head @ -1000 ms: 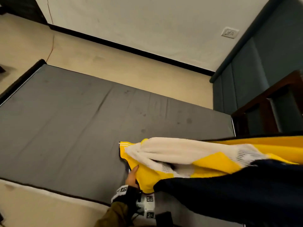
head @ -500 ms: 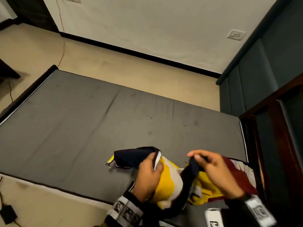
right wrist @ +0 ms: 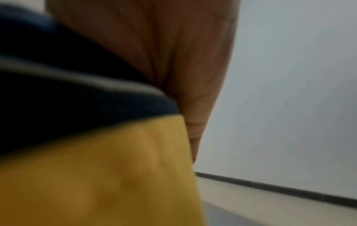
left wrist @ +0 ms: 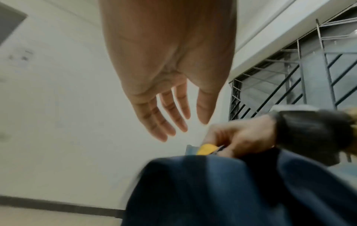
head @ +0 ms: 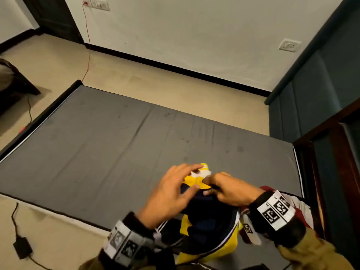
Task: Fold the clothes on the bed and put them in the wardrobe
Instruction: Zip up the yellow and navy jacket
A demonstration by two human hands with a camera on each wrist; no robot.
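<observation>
Left side first: bare grey bed (head: 120, 145) stretches away from me, no clothes lying on that half. On the floor by its near left corner I note a black adapter (head: 21, 248) with its cable.

My left hand (head: 171, 193) comes next. Fingers spread and nearly straight, palm laid over the bundle; the left wrist view shows those fingers (left wrist: 164, 122) extended with air under them, so I read this hand as holding nothing, at most resting on the cloth.

Centre: the yellow and navy garment (head: 208, 236), bunched up and lifted at the near edge of the bed, a yellow and white end poking out beyond my fingertips. No flat folded shape to it. In my judgement folding of this piece is at an early stage, gathering and finding edges.

Right of that, my right hand (head: 231, 189) has fingers curled, pinching the cloth near the yellow part; the left wrist view confirms the pinch. The right wrist view is blurred, only navy and yellow fabric close against the palm.

Far right, near edge: a maroon and white garment (head: 300, 207) lies crumpled on the bed under my right wrist, unfolded as far as I can see.

Wardrobe not in view. I judge nothing stowed yet from here; both pieces need folding, then carrying.
</observation>
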